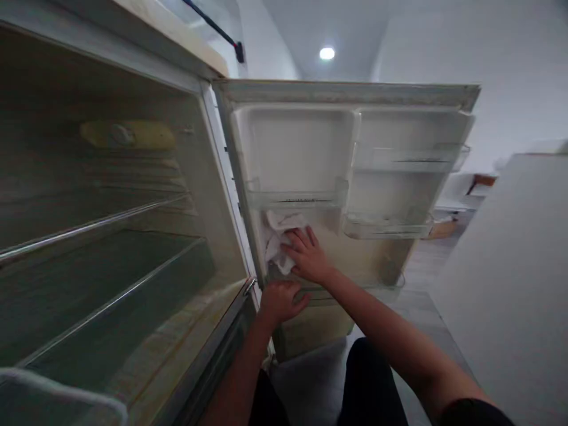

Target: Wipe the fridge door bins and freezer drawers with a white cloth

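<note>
A crumpled white cloth (275,251) lies against the inner panel of the open white refrigerator door (302,142), near its hinge edge. It is covered partly by the right hand (308,257), whose fingers are spread over it rather than closed around it. The left hand (280,300) is placed lower on the door, beside the lower transparent plastic bin (320,297); whether anything is gripped by its bent fingers cannot be told. Because the cloth seems only pinned, it could be dropped if pressure were eased. The clear plastic shelf (302,199) just above it on the door might be knocked loose by an upward stroke, and the door might be swung by uneven pushing.
</note>
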A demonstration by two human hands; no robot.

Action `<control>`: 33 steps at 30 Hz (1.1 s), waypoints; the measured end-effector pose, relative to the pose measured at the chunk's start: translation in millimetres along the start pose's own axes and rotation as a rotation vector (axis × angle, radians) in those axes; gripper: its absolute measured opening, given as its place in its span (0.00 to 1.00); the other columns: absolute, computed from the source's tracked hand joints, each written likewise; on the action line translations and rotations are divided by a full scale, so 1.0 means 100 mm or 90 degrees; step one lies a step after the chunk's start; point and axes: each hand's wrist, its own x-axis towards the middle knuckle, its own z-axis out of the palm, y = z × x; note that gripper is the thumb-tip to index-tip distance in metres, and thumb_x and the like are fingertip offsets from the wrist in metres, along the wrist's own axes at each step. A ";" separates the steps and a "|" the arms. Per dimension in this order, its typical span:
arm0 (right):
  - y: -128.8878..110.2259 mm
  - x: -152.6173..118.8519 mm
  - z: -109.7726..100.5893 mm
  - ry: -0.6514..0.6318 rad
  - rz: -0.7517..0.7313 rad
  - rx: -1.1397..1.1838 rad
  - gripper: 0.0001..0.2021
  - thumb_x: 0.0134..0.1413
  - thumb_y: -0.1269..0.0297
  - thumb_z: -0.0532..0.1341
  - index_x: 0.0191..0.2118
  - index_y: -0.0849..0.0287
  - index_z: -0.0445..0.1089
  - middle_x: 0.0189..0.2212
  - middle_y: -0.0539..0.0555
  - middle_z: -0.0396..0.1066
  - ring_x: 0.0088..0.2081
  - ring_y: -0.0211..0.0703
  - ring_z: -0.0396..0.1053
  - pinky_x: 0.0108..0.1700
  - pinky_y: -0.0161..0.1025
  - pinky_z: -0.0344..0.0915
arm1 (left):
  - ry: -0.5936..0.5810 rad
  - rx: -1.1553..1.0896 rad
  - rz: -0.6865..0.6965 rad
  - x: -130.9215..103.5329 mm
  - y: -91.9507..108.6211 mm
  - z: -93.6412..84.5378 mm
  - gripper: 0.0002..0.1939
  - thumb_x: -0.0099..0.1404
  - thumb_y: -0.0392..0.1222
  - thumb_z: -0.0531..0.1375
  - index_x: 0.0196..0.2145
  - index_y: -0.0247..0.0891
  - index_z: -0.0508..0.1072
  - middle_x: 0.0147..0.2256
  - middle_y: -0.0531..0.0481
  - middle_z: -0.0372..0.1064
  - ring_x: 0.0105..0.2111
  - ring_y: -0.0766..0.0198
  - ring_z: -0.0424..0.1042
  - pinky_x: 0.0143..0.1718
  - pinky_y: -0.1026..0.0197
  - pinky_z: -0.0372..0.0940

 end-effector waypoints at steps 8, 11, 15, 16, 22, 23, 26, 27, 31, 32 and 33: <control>0.29 -0.58 -0.31 -0.039 0.135 -0.080 0.34 0.50 0.68 0.67 0.64 0.53 0.63 0.68 0.61 0.54 0.66 0.60 0.52 0.67 0.58 0.46 | -0.004 0.003 -0.005 0.00 0.04 -0.07 0.21 0.69 0.57 0.54 0.29 0.40 0.74 0.26 0.49 0.76 0.27 0.56 0.76 0.31 0.55 0.63; 0.53 -0.89 -0.50 -0.076 0.316 -0.137 0.22 0.51 0.64 0.66 0.54 0.56 0.72 0.56 0.65 0.66 0.56 0.63 0.61 0.60 0.58 0.56 | 0.003 -0.002 -0.011 0.00 0.05 -0.07 0.20 0.69 0.56 0.54 0.29 0.40 0.74 0.26 0.49 0.76 0.27 0.57 0.75 0.31 0.55 0.62; 0.93 -1.22 -0.66 -0.007 0.509 -0.197 0.23 0.51 0.61 0.65 0.53 0.63 0.69 0.52 0.68 0.65 0.55 0.65 0.60 0.57 0.55 0.59 | -0.002 -0.007 -0.016 0.02 0.05 -0.05 0.21 0.70 0.56 0.53 0.29 0.40 0.74 0.26 0.49 0.76 0.27 0.57 0.75 0.31 0.55 0.61; 0.99 -1.27 -0.67 0.013 0.528 -0.196 0.26 0.50 0.61 0.65 0.55 0.66 0.66 0.52 0.69 0.65 0.56 0.64 0.60 0.58 0.53 0.59 | -0.005 -0.007 -0.018 0.02 0.05 -0.05 0.21 0.70 0.57 0.53 0.29 0.40 0.74 0.26 0.49 0.76 0.27 0.57 0.75 0.31 0.55 0.61; 0.91 -1.11 -0.58 -0.016 0.620 -0.142 0.29 0.52 0.60 0.65 0.56 0.72 0.61 0.51 0.72 0.68 0.53 0.62 0.64 0.55 0.48 0.61 | -0.020 -0.004 -0.034 0.03 0.07 -0.06 0.21 0.69 0.57 0.53 0.30 0.40 0.75 0.27 0.48 0.76 0.28 0.56 0.75 0.32 0.56 0.62; 0.84 -1.02 -0.55 -0.036 0.612 -0.118 0.25 0.54 0.61 0.64 0.55 0.70 0.62 0.50 0.70 0.69 0.52 0.60 0.65 0.53 0.46 0.62 | -0.020 -0.006 -0.034 0.04 0.08 -0.06 0.21 0.69 0.57 0.53 0.30 0.40 0.76 0.27 0.47 0.76 0.28 0.56 0.75 0.32 0.56 0.62; 0.59 -0.67 -0.44 -0.104 0.518 -0.028 0.17 0.58 0.63 0.62 0.51 0.62 0.67 0.45 0.64 0.73 0.48 0.55 0.67 0.47 0.41 0.63 | -0.017 -0.008 -0.035 0.06 0.09 -0.06 0.21 0.69 0.56 0.53 0.30 0.39 0.76 0.27 0.47 0.76 0.28 0.55 0.75 0.32 0.55 0.63; 0.50 -0.54 -0.38 -0.122 0.468 -0.002 0.16 0.57 0.64 0.62 0.51 0.61 0.67 0.43 0.62 0.73 0.47 0.54 0.68 0.46 0.40 0.63 | -0.017 -0.006 -0.037 0.07 0.10 -0.05 0.21 0.69 0.56 0.53 0.31 0.39 0.77 0.27 0.47 0.76 0.28 0.54 0.75 0.32 0.55 0.63; 0.20 -0.04 -0.08 -0.136 0.169 0.102 0.20 0.55 0.63 0.66 0.53 0.60 0.69 0.48 0.61 0.71 0.52 0.52 0.65 0.51 0.41 0.62 | -0.015 0.006 -0.043 0.11 0.11 -0.02 0.20 0.69 0.56 0.54 0.31 0.39 0.77 0.28 0.45 0.77 0.29 0.53 0.75 0.32 0.54 0.63; 0.14 0.06 -0.01 -0.145 0.086 0.131 0.19 0.55 0.63 0.67 0.52 0.60 0.70 0.50 0.61 0.71 0.53 0.52 0.65 0.53 0.41 0.61 | -0.014 0.009 -0.045 0.12 0.11 -0.01 0.20 0.69 0.56 0.55 0.31 0.39 0.77 0.28 0.44 0.77 0.29 0.52 0.75 0.32 0.54 0.63; 0.10 0.14 0.06 -0.158 0.015 0.152 0.18 0.54 0.65 0.67 0.51 0.60 0.71 0.50 0.60 0.70 0.53 0.51 0.64 0.54 0.41 0.61 | -0.012 0.011 -0.047 0.13 0.11 -0.01 0.20 0.69 0.56 0.55 0.31 0.39 0.77 0.28 0.44 0.77 0.29 0.52 0.76 0.31 0.54 0.63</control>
